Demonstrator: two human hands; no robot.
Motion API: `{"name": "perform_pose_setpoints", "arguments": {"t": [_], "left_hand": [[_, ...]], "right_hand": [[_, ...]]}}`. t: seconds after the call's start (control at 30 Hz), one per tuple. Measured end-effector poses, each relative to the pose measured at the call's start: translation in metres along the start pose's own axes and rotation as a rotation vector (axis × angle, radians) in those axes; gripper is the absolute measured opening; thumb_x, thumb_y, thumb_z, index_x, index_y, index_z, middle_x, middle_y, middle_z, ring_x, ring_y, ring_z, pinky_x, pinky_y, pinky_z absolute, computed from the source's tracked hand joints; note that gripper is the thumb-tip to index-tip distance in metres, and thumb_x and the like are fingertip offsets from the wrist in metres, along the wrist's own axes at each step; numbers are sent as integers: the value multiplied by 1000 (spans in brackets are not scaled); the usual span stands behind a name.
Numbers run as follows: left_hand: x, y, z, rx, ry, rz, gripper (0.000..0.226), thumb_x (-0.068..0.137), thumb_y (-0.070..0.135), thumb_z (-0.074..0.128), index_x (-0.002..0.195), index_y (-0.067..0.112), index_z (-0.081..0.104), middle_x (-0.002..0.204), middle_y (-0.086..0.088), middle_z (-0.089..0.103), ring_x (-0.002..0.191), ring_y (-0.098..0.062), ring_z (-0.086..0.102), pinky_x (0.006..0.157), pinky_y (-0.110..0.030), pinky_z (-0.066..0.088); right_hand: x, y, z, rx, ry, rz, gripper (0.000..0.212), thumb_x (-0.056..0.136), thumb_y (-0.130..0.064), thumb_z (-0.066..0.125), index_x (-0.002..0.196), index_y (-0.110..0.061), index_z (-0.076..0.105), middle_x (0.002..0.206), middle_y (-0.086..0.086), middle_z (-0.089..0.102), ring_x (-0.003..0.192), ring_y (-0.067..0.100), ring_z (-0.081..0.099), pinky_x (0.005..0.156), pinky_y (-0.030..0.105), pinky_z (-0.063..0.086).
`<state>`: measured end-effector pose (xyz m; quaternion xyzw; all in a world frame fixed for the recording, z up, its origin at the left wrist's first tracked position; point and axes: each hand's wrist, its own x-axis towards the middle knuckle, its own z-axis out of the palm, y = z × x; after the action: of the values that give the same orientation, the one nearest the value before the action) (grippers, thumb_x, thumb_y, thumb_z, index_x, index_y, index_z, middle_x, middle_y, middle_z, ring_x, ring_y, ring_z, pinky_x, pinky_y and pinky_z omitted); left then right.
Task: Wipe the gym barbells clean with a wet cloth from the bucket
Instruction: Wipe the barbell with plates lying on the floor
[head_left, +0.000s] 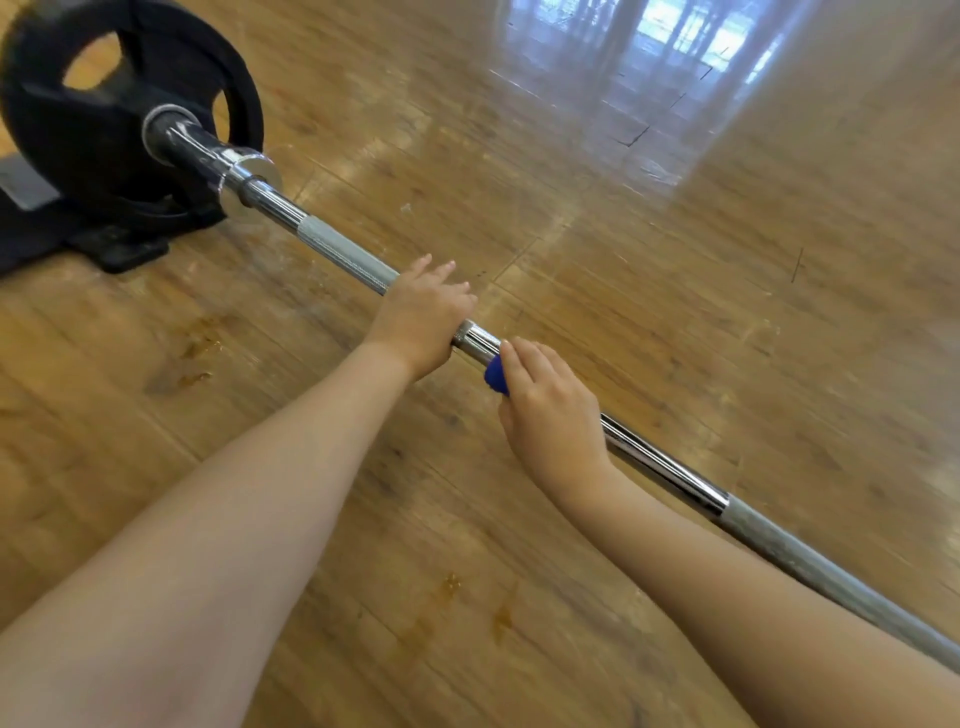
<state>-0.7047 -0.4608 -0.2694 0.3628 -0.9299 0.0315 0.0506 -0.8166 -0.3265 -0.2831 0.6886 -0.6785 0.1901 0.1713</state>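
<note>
Now cloth (496, 376) under rt hand (550, 415), on bar (665, 467)

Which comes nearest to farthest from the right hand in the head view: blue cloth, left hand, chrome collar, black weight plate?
1. Blue cloth, held in the right hand against the bar.
2. Left hand, just up the bar.
3. Chrome collar, farther up-left.
4. Black weight plate, at the far end.

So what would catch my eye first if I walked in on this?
Probably the long chrome barbell slanting across the wooden floor, its black weight plate at top left. Mid-bar, the left hand rests on the bar while the right hand presses a blue cloth against it.
</note>
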Motion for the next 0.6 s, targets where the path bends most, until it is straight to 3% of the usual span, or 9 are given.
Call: {"name": "perform_pose_setpoints", "arguments": {"t": [0.17, 0.4, 0.53, 0.6], "left_hand": [[6, 0, -11, 29, -134, 34, 43, 88, 7, 49, 129, 21, 54, 143, 0, 47, 142, -17, 25, 116, -35, 13], [-7, 7, -2, 20, 32, -62, 56, 94, 8, 45, 147, 15, 28, 154, -5, 28, 145, -23, 12, 119, -39, 4], [-9, 6, 4, 18, 45, -69, 65, 93, 6, 46, 151, 15, 16, 157, -4, 18, 146, -23, 5, 117, -41, -1], [-8, 6, 5, -4, 33, -78, 65, 93, 5, 46, 150, 16, 17, 157, -4, 20, 146, -23, 6, 117, -40, -1]], "right_hand": [[-13, 8, -10, -44, -32, 56, 55, 48, 5, 84, 100, 6, 69, 94, 15, 70, 84, 30, 69, 67, 31, 55], [32, -32, 12, 50, 6, 166, 41, 42, 4, 84, 78, -2, 67, 67, 6, 62, 57, 24, 59, 47, 23, 43], [29, -23, 7, 141, -46, 174, 34, 57, 3, 77, 88, -2, 67, 75, 6, 65, 65, 28, 61, 49, 23, 38], [17, -12, -2, 163, -59, 177, 36, 59, 3, 76, 94, -1, 68, 83, 8, 68, 73, 30, 65, 52, 26, 44]]}}
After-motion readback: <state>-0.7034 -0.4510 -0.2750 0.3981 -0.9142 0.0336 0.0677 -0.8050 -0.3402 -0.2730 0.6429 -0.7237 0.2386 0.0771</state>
